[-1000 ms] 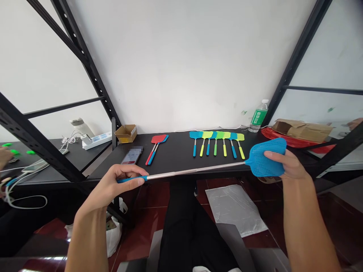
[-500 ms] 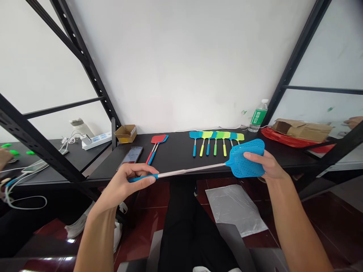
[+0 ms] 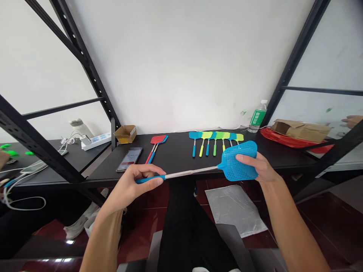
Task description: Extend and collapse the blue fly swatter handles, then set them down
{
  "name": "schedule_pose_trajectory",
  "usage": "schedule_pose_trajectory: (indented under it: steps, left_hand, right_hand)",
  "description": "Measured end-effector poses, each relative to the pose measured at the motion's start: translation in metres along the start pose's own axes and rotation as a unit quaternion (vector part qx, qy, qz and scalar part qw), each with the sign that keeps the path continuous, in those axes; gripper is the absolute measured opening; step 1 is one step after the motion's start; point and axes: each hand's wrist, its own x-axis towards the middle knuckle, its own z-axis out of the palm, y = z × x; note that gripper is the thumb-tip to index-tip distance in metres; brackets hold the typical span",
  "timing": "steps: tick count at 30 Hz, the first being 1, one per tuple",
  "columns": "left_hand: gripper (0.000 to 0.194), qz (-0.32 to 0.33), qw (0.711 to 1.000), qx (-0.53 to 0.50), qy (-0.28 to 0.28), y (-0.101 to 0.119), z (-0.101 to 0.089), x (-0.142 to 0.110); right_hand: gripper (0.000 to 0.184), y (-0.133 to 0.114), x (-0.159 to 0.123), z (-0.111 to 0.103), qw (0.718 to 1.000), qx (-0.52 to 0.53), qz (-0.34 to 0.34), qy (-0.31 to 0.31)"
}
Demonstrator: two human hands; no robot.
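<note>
A blue fly swatter (image 3: 236, 170) with a silver telescopic shaft is stretched between my hands, above the front edge of the black table (image 3: 176, 156). My left hand (image 3: 134, 187) is closed on its blue handle. With the thumb on top, my right hand (image 3: 262, 166) pinches the right edge of the perforated head; the fingers behind it are mostly hidden. Farther back, a row of several blue, yellow and green fly swatters (image 3: 215, 136) lies with heads overlapping. A red fly swatter (image 3: 157, 139) partly covers a blue one to the left.
A phone (image 3: 130, 158) and a small cardboard box (image 3: 125, 134) are on the left, beside a power strip (image 3: 98, 140). At the right stand a water bottle (image 3: 257, 117) and an open carton (image 3: 300, 130). A grey plastic bag (image 3: 235, 207) lies on the floor. Black rack posts flank the table.
The left hand has moved slightly right and the right hand slightly left, both still holding the blue fly swatter. The shaft between them looks a little shorter.
</note>
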Motion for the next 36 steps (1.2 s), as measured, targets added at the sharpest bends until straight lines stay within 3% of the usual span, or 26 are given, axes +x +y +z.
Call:
schedule_pose_trajectory:
  steps: [7, 16, 21, 25, 31, 36]
  left_hand:
    - [0.026, 0.007, 0.999, -0.043, -0.026, 0.01, 0.022, 0.006]
    - [0.026, 0.004, 0.999, -0.048, -0.024, 0.01, 0.02, 0.005]
    - [0.028, 0.004, 0.999, -0.033, -0.031, 0.012, 0.026, 0.007]
    - [0.031, 0.007, 0.999, -0.005, -0.046, 0.008, 0.033, 0.011]
    - [0.031, 0.013, 0.996, 0.024, -0.085, 0.004, 0.032, 0.014]
    - [0.036, -0.003, 0.995, 0.033, -0.097, -0.002, 0.025, 0.015]
  right_hand:
    - [0.03, 0.009, 0.005, 0.033, 0.998, -0.028, 0.01, -0.061]
    - [0.031, 0.012, 0.004, 0.033, 0.998, -0.015, 0.014, -0.062]
    - [0.031, 0.006, 0.003, 0.033, 0.999, -0.004, 0.032, -0.03]
    - [0.033, 0.005, 0.006, 0.027, 0.998, -0.026, 0.056, 0.002]
    - [0.034, 0.007, 0.015, 0.0, 0.998, -0.052, 0.03, 0.037]
    - [0.035, 0.004, 0.018, -0.021, 0.992, -0.048, 0.013, 0.115]
